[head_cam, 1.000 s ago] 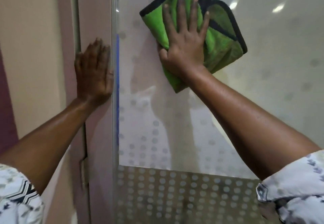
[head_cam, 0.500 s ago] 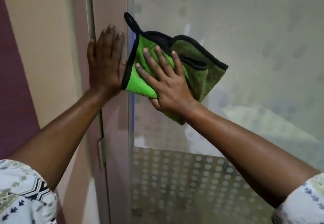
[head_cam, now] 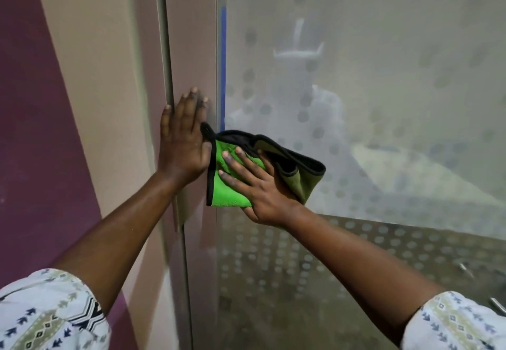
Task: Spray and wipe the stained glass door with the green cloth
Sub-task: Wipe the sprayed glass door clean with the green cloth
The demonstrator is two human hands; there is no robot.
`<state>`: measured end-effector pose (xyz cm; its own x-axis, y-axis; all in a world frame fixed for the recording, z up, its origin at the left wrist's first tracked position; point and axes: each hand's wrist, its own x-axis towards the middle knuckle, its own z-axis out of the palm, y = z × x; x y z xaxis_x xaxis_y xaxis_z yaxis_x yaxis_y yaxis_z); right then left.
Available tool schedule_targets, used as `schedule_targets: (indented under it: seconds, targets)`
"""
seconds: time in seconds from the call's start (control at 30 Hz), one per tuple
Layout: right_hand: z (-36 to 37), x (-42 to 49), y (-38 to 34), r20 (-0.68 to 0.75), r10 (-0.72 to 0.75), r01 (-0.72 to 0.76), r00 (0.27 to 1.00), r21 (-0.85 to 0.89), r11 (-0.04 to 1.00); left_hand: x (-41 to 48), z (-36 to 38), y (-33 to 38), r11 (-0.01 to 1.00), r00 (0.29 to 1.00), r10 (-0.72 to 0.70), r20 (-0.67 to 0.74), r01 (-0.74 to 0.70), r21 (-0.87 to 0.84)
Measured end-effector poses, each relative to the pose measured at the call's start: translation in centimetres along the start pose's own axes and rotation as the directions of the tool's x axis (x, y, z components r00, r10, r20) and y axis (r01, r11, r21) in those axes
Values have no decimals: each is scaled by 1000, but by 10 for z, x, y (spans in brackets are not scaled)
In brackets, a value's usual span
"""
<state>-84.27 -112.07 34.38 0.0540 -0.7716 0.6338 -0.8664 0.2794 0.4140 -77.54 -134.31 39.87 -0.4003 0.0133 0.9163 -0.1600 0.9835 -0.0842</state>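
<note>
dotted frosted glass door (head_cam: 369, 103) beside a beige frame (head_cam: 189, 48) and purple wall (head_cam: 32, 130). right hand (head_cam: 257, 185), fingers spread, presses folded green cloth (head_cam: 230, 188) on glass; left hand (head_cam: 183, 141) flat and empty on frame.

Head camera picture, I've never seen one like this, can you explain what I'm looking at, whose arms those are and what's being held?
The camera sits on a person's head and looks forward and down, so the two arms reaching in from the bottom are the wearer's own. There is no machine here. The right hand lies flat on a green cloth with black edging, pressing it against the frosted, dotted glass door near its left edge. The left hand rests open on the door frame beside the glass, holding nothing. Patterned sleeves show at the bottom corners. No spray bottle is in view.
</note>
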Motion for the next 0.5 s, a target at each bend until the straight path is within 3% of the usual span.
schedule_targets:
  seconds: [0.27, 0.43, 0.5]
  targets:
    - [4, -46, -27, 302, -35, -58, 953, 294, 954, -71, -8, 20, 998, 976, -40, 213, 48, -36]
    - [16, -93, -62, 588, 5, -201, 809, 270, 942, -123, -13, 37, 994, 933, -67, 354, 94, -60]
    - [18, -111, -77, 670, 82, -357, 738, 285, 889, -140, -16, 45, 989, 914, -87, 396, 127, -76]
